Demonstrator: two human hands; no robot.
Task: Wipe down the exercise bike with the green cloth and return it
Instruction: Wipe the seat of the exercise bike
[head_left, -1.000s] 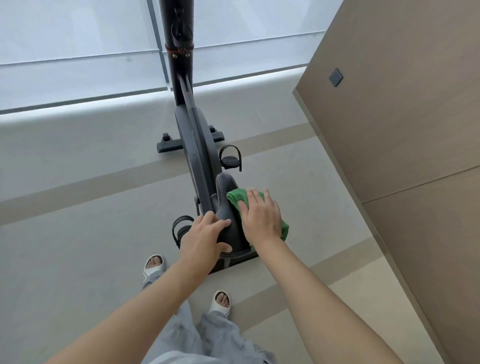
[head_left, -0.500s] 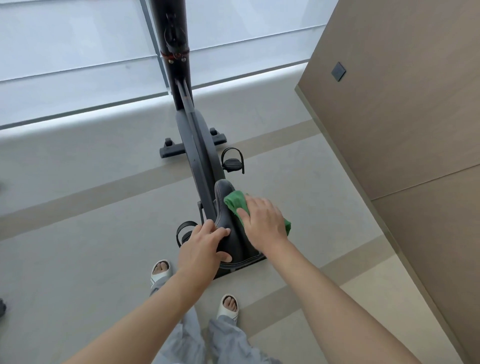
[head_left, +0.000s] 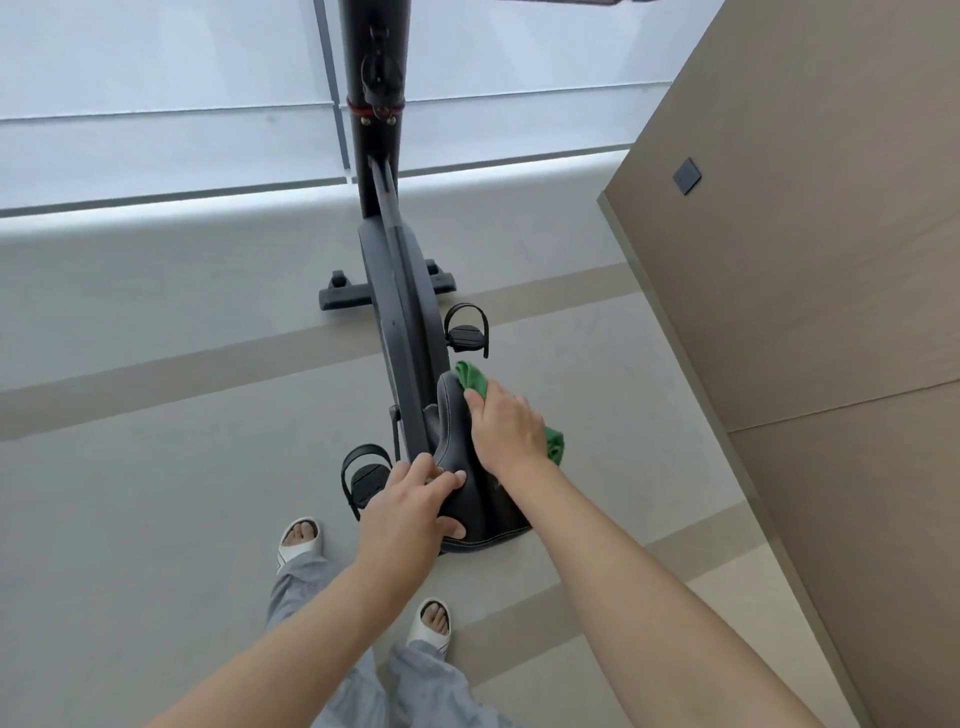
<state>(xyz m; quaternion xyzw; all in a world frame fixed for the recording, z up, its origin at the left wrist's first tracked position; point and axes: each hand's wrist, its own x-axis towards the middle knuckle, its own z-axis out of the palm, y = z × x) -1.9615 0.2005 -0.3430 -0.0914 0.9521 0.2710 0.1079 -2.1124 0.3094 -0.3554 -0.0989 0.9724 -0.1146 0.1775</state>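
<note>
Right hand (head_left: 506, 423) slid the crumpled green cloth (head_left: 472, 379) forward along the black padded saddle (head_left: 457, 462); fingers flat on it; left hand (head_left: 410, 506) grips the rear; I'd keep pressure even.

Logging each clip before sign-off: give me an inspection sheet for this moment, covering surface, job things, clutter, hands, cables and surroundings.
Surface: grey floor with beige bands.
Job's things: exercise bike upright; green cloth lies on the right side of the black saddle, near its nose.
Clutter: nothing seen.
Hands: right hand presses the cloth onto the saddle, fingers fairly straight; left hand grips the saddle's left rear edge.
Cables: nothing seen.
Surroundings: window ahead, wood-panel wall on the right with a dark switch plate; the person's feet in white sandals behind the bike.
</note>
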